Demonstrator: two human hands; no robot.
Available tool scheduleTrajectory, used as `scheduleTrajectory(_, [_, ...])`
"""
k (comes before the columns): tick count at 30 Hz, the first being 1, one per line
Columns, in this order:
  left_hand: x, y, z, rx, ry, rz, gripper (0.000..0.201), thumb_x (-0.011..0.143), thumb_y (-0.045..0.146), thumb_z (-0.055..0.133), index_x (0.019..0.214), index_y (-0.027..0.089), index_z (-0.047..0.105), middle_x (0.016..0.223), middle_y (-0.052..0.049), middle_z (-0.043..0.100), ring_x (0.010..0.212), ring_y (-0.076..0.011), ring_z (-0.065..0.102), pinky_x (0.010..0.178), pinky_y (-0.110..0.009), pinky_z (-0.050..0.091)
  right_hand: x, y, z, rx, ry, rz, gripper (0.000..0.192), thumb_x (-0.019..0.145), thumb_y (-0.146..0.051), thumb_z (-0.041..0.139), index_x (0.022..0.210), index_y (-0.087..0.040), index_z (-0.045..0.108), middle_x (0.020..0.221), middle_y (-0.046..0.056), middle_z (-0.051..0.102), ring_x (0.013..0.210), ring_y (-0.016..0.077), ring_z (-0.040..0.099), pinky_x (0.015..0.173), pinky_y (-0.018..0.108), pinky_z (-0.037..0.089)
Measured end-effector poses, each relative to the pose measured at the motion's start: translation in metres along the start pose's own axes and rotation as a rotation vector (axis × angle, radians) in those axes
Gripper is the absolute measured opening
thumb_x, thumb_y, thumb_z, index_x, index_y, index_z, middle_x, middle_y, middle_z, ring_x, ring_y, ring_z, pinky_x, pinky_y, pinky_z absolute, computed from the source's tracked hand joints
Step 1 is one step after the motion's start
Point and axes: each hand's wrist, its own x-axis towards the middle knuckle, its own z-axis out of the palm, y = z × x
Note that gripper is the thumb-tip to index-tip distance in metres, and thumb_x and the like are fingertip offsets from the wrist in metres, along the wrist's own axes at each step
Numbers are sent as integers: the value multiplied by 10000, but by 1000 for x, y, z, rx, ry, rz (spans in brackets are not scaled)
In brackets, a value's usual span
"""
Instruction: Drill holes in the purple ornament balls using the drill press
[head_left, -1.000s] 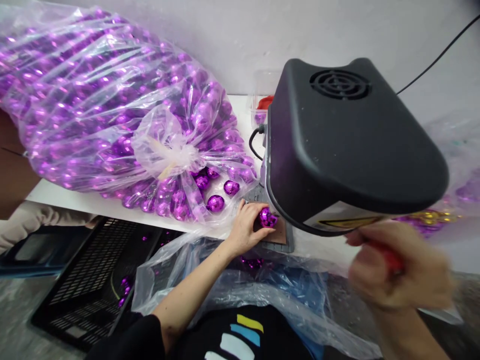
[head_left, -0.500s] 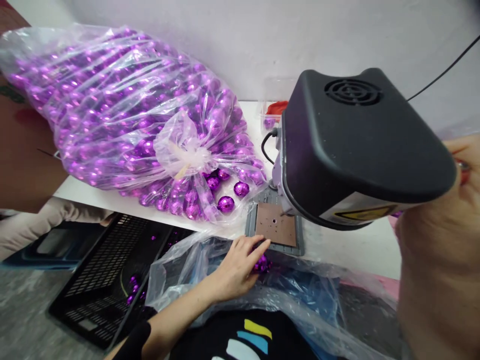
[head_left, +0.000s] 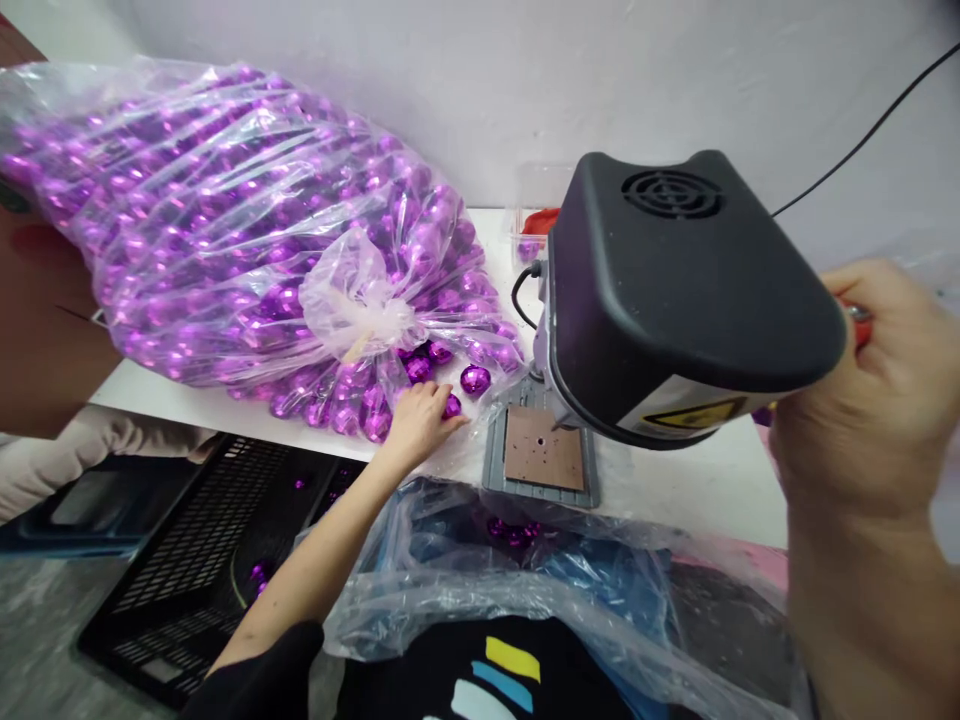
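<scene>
Bauble [head_left: 452, 406] under curled left hand [head_left: 420, 420]; right hand [head_left: 870, 390] grips red handle [head_left: 859, 322].

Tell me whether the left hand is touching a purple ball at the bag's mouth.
Touching. The head view shows the left hand with its fingertips on a purple ball at the open bag, no gap visible.

Bright, even light from above. Shiny white spots on plastic bag [head_left: 225, 220]. Soft shadow under black machine [head_left: 675, 290]. Right hand [head_left: 870, 390] close, blurry. Edges bent, stretched.
</scene>
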Motion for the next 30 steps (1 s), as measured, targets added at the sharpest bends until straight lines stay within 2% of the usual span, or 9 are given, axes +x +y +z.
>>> scheduleTrajectory(4, [-7,4,-25,-673,256,-188,536,851,540,742,1267,209,674,1152,-81,673,964,-222,651,836,-330,515,5,4,2,40,-24,11,295,908,-401,635,789,-132,626,564,-59,448,500,0,414,490,157,326])
scheduleTrajectory(6, [-16,12,-29,-1077,242,-279,517,862,577,709,1211,195,698,1057,-60,703,839,-173,650,733,-279,513,7,7,3,49,-22,5,284,906,-374,641,780,-121,618,588,-52,466,543,-7,435,507,147,304])
scheduleTrajectory(9, [-31,31,-18,-1617,-121,-340,511,889,570,682,1177,148,695,958,-85,740,734,-167,680,649,-270,526,9,8,4,55,-13,7,271,894,-350,659,775,-110,618,616,-43,478,586,-11,433,533,143,303])
scheduleTrajectory(12, [-40,50,3,-1907,-454,-359,453,915,493,681,1188,131,673,1067,-140,764,902,-248,757,792,-348,589,9,6,5,68,-14,11,300,892,-374,664,767,-106,612,615,-41,456,591,-15,402,536,140,287])
scheduleTrajectory(15, [-39,63,20,-1946,-519,-368,439,909,496,696,1163,138,676,1080,-137,770,998,-290,761,887,-405,592,10,4,3,66,-36,14,380,891,-459,659,755,-109,602,609,-41,425,580,-14,370,519,139,268])
scheduleTrajectory(17, [-36,69,28,-1847,-444,-372,473,883,542,718,1134,141,691,1033,-117,774,956,-279,761,859,-397,594,10,3,2,52,-53,15,454,891,-545,634,758,-112,599,592,-47,381,550,-15,327,493,146,240])
scheduleTrajectory(19, [-32,74,34,-1684,-299,-343,485,843,551,763,1106,147,707,1012,-92,770,929,-244,744,851,-362,581,10,4,2,50,-68,14,515,887,-617,604,770,-115,600,583,-50,359,533,-14,304,483,153,229])
scheduleTrajectory(22, [-27,79,42,-1486,-129,-235,458,789,463,836,1116,165,715,1070,-68,763,1009,-216,703,958,-341,533,10,4,3,60,-57,-1,569,872,-672,586,765,-113,600,602,-37,401,565,-9,343,503,150,252])
scheduleTrajectory(30, [-20,84,67,-1279,-11,-40,482,822,411,803,1229,186,676,1217,-99,732,1120,-261,674,1060,-436,495,11,1,5,46,-34,-25,524,899,-609,587,745,-108,591,596,-35,390,561,-15,325,504,148,207])
